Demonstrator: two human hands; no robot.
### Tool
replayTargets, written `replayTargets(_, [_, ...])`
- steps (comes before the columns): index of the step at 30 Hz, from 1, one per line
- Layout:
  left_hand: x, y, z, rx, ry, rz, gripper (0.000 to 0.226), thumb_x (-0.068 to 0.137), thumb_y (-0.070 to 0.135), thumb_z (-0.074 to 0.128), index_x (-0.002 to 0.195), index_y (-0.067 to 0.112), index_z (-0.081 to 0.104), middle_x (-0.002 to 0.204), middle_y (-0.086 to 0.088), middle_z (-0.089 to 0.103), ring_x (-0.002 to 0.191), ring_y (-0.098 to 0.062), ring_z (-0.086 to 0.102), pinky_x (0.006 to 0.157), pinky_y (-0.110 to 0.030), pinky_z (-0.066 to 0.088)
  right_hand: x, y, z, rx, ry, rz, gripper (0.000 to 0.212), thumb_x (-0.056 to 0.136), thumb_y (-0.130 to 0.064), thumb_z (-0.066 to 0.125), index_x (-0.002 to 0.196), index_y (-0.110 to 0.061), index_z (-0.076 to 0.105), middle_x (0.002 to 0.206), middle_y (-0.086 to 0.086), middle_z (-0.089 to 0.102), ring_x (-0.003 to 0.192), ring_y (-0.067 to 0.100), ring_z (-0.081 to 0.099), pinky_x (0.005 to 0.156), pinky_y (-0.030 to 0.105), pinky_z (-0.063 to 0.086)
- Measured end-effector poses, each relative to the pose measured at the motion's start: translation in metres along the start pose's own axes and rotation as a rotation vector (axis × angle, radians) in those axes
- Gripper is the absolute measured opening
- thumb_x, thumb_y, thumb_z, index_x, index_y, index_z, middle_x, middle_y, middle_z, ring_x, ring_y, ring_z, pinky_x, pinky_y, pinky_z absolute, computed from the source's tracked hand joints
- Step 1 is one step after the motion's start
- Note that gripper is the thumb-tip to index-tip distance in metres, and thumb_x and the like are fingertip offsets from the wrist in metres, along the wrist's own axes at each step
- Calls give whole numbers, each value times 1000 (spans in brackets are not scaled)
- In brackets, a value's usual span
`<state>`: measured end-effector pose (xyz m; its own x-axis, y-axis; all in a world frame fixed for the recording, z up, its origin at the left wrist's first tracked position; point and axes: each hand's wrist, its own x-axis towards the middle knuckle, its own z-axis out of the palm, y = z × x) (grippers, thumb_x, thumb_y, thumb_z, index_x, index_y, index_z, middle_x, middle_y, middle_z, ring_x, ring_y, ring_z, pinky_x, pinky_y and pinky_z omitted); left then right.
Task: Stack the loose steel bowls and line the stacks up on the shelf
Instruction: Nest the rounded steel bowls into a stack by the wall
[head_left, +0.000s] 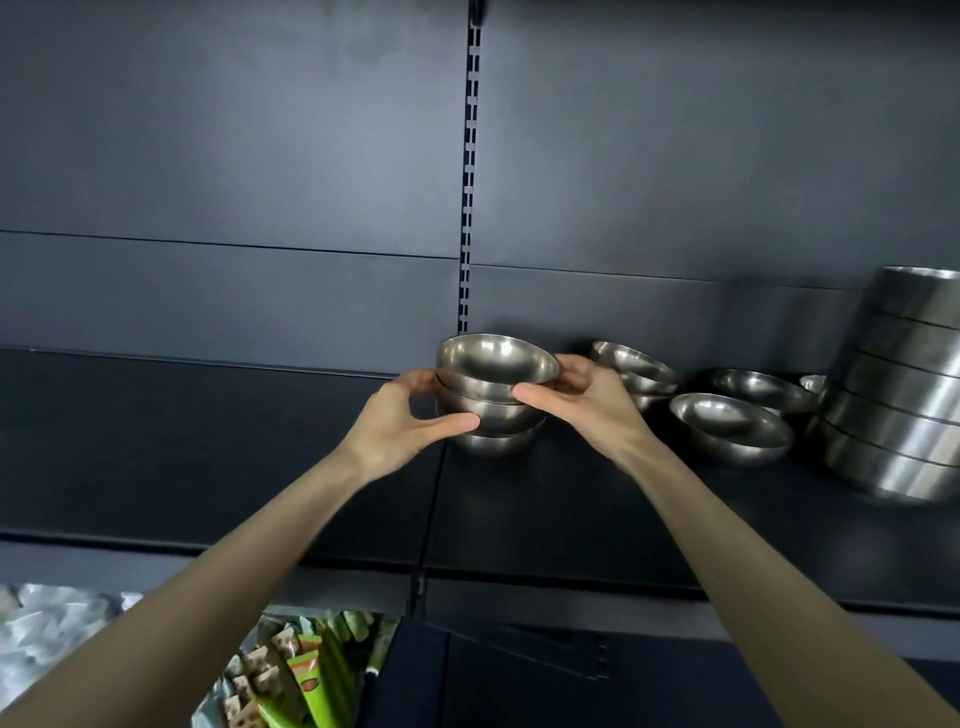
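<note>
A stack of three small steel bowls (496, 387) stands on the dark shelf (571, 509) near the slotted upright. My left hand (405, 423) grips the stack's left side, thumb on the middle bowl. My right hand (582, 397) holds its right side, thumb across the front below the top bowl's rim. Behind my right hand sits a second small stack of bowls (636, 371), partly hidden. To the right lie a loose steel bowl (730, 426) and another loose bowl (761, 389) farther back.
A tall leaning stack of large steel containers (898, 395) stands at the far right of the shelf. The slotted upright (470, 171) runs up the dark back panel. Below the shelf at lower left are green packaged goods (306, 675).
</note>
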<state>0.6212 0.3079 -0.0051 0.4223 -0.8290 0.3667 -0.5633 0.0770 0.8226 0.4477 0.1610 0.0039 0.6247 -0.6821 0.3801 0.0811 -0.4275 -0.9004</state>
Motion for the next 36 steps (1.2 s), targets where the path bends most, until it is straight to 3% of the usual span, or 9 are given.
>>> replayTargets(2, [3, -7, -1, -4, -24, -1, 65, 59, 49, 80, 115, 21, 61, 110, 11, 67, 111, -1, 57, 108, -30, 38, 0, 4, 3, -17, 4, 2, 58, 52, -47, 87, 101, -26, 65, 92, -16, 75, 90, 1, 70, 73, 11, 50])
replayTargets(6, [10, -15, -1, -46, -65, 0, 71, 55, 54, 76, 117, 22, 60, 113, 10, 66, 115, -5, 56, 106, -30, 39, 1, 8, 7, -22, 34, 9, 65, 47, -53, 85, 102, -28, 63, 95, -15, 75, 94, 2, 69, 79, 15, 52])
replayTargets(11, [13, -22, 2, -137, -104, -11, 48, 70, 24, 81, 113, 17, 61, 109, 3, 69, 105, -12, 65, 99, -31, 48, 2, 11, 8, -36, 27, 8, 60, 48, -53, 85, 100, -32, 64, 97, -15, 74, 97, 3, 69, 83, 17, 52])
replayTargets(16, [10, -23, 5, -179, -120, -15, 47, 74, 16, 79, 117, 10, 59, 106, -2, 70, 100, -15, 67, 92, -26, 53, -3, 12, 8, -47, 4, 15, 42, 54, -49, 85, 92, -46, 68, 100, -16, 74, 99, 3, 68, 78, 11, 50])
replayTargets(21, [10, -24, 7, -230, -115, -24, 43, 73, 12, 79, 111, 17, 58, 104, -2, 70, 91, -4, 68, 78, -14, 53, -4, 17, 10, -30, 34, 28, 48, 51, -52, 84, 93, -35, 68, 97, -17, 74, 96, 3, 69, 78, 11, 51])
replayTargets(27, [11, -28, 9, -242, -104, -15, 48, 73, 11, 80, 116, 9, 58, 103, -6, 70, 96, -13, 68, 84, -20, 54, -4, 17, 10, -6, 56, 31, 31, 65, -33, 86, 91, -30, 69, 94, -16, 75, 94, 3, 69, 76, 11, 50])
replayTargets(32, [11, -32, 9, -238, -131, -24, 57, 73, 14, 80, 123, 13, 53, 110, 0, 68, 102, -8, 65, 85, -18, 53, -6, 17, 9, -4, 27, 28, 45, 60, -42, 86, 98, -30, 66, 100, -15, 74, 99, 4, 68, 84, 17, 52])
replayTargets(36, [13, -34, 7, -238, -178, -48, 62, 72, 11, 81, 126, 15, 49, 111, 4, 67, 98, -1, 65, 77, -12, 51, -10, 20, 8, -37, -6, 34, 65, 49, -51, 86, 106, -32, 61, 97, -12, 74, 94, 2, 69, 77, 12, 51])
